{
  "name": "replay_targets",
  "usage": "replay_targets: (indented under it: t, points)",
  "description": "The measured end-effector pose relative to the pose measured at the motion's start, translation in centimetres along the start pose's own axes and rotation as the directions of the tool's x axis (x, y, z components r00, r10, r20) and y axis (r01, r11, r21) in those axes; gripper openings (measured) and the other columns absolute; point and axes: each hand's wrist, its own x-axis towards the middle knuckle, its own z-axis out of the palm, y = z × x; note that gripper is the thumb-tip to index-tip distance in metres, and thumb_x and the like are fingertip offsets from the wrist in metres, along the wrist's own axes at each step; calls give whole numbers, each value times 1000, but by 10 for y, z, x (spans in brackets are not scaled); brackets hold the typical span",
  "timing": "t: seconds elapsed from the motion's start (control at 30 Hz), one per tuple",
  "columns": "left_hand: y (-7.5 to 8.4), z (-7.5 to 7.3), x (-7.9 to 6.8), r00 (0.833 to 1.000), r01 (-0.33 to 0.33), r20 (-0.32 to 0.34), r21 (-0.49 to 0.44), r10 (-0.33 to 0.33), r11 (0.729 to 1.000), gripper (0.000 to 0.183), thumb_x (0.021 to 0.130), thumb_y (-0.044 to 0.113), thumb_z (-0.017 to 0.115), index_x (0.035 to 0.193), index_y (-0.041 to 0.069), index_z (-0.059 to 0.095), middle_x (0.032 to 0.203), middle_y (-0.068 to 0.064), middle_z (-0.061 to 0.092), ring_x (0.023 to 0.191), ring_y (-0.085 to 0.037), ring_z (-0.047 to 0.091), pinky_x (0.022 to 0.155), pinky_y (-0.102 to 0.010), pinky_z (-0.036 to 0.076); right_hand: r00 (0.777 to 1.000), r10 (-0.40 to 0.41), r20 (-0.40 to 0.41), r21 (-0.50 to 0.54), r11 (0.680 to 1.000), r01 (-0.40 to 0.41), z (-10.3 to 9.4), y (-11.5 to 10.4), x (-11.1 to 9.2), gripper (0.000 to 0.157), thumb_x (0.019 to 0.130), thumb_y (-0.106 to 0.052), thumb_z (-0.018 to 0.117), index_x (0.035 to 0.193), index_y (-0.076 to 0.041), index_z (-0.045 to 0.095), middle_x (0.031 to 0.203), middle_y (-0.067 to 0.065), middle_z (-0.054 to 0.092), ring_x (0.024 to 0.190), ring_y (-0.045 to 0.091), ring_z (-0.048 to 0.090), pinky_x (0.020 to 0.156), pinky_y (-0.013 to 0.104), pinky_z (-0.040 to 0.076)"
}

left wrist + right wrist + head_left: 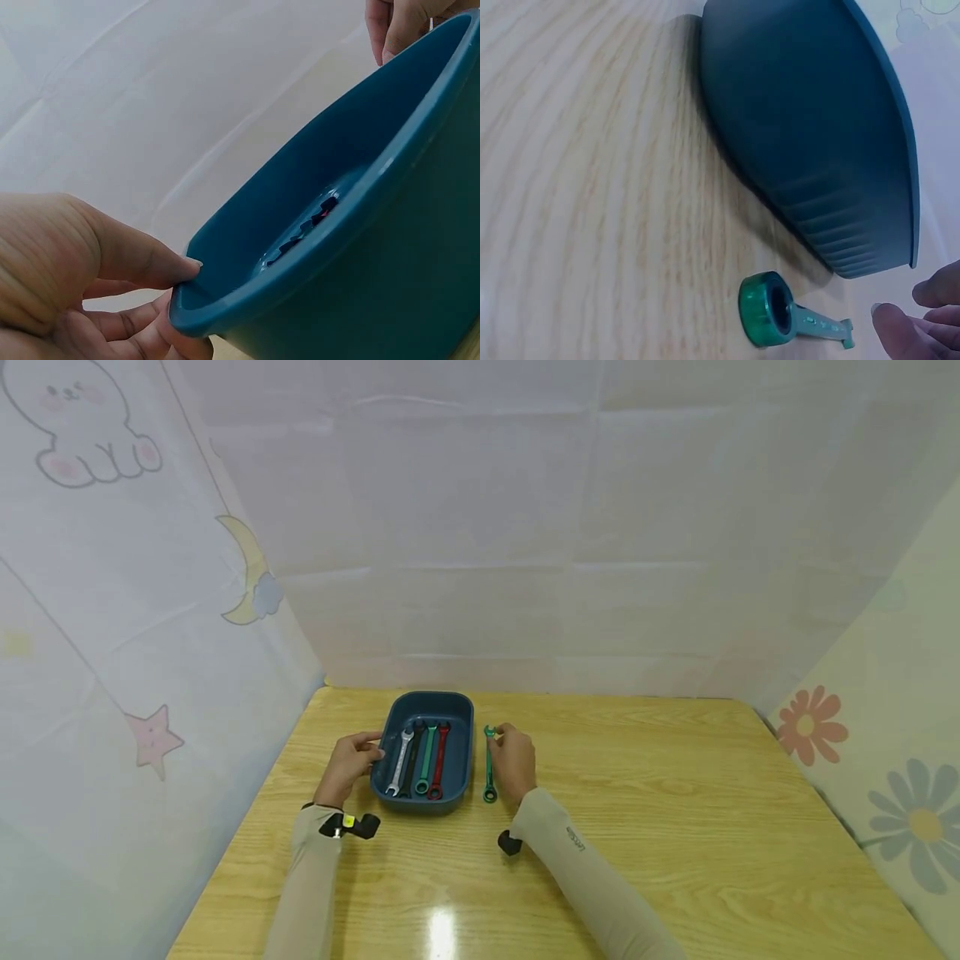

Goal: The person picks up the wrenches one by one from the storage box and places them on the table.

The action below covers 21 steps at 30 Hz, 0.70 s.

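A dark blue plastic bin stands on the table in the head view. Inside it lie a silver wrench, a black wrench, a green wrench and a red wrench, side by side. My left hand pinches the bin's left rim, thumb over the inside and fingers below the lip, as the left wrist view shows. To the right of the bin, another green ratcheting wrench lies on the wood. My right hand is just beside it; the right wrist view shows thumb and fingers parted, apart from its far end.
The wooden table extends far to the right of the hands. A pale cloth wall rises behind it, with printed cloth on the left and right sides.
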Motion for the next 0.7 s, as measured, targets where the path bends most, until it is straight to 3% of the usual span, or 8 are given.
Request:
replay_targets:
  t: [0.2, 0.5, 0.7]
  points:
    - [0, 0, 0, 1000, -5, 3, 4, 5, 1000, 42, 94, -4, 58, 136, -8, 56, 101, -21, 65, 87, -32, 63, 64, -29, 54, 999, -34, -9, 6, 999, 34, -4, -6, 0, 22, 94, -9, 69, 112, 5, 69, 85, 15, 73, 63, 19, 67, 52, 30, 53]
    - [0, 0, 0, 1000, 1, 6, -8, -1, 1000, 43, 94, -4, 58, 137, -8, 56, 97, -16, 65, 91, -36, 63, 64, -29, 54, 999, -37, -3, 37, 999, 37, -7, -13, -1, 24, 96, -10, 67, 114, 6, 68, 86, 15, 74, 55, 14, 64, 50, 28, 52]
    - [1, -1, -2, 1000, 2, 5, -5, -2, 1000, 42, 94, -4, 57, 137, -8, 56, 102, -23, 64, 91, -35, 63, 68, -33, 55, 999, -30, -16, 24, 999, 30, -7, -15, 0, 24, 96, -11, 67, 113, 5, 69, 87, 15, 74, 63, 17, 67, 53, 29, 53]
